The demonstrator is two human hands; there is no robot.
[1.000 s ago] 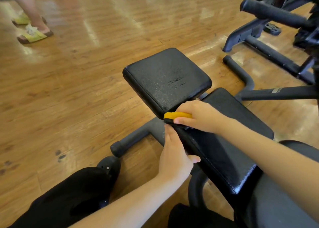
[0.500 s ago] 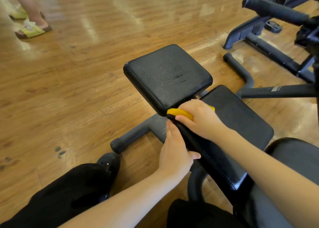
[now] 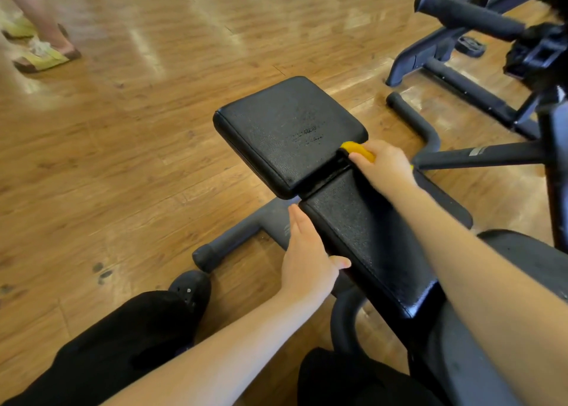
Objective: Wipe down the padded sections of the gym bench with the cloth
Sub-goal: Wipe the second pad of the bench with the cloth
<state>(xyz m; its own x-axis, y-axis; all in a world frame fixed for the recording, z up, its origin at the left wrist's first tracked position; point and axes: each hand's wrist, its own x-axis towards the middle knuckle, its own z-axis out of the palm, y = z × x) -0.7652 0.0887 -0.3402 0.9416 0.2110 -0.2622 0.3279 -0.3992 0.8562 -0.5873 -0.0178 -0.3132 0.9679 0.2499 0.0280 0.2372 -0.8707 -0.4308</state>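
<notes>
- Right now the right hand (image 3: 384,167) presses a yellow cloth (image 3: 358,149) onto the far end of the long pad (image 3: 365,230), at the gap where it meets the square pad (image 3: 289,135). The fingers curl over the cloth and hold it down; only its front edge shows past the fingertips.
- The left hand (image 3: 307,252) lies flat along the near-left side of the long pad, fingers straight and together, thumb tip touching the pad's top edge. It holds nothing and seems only to steady the bench.
- The long pad's axis runs from the person's lap away and to the left, toward the square pad. The cloth sits at its far right corner, so unwiped length lies back toward the body, and the square pad lies just beyond the fingertips.
- The right hand is the 1 on the cloth; the left is near but apart from it.
- Hidden: most of the cloth under the palm, the pad's right edge behind the forearm, and a third pad (image 3: 528,255) cut off at the lower right.
</notes>
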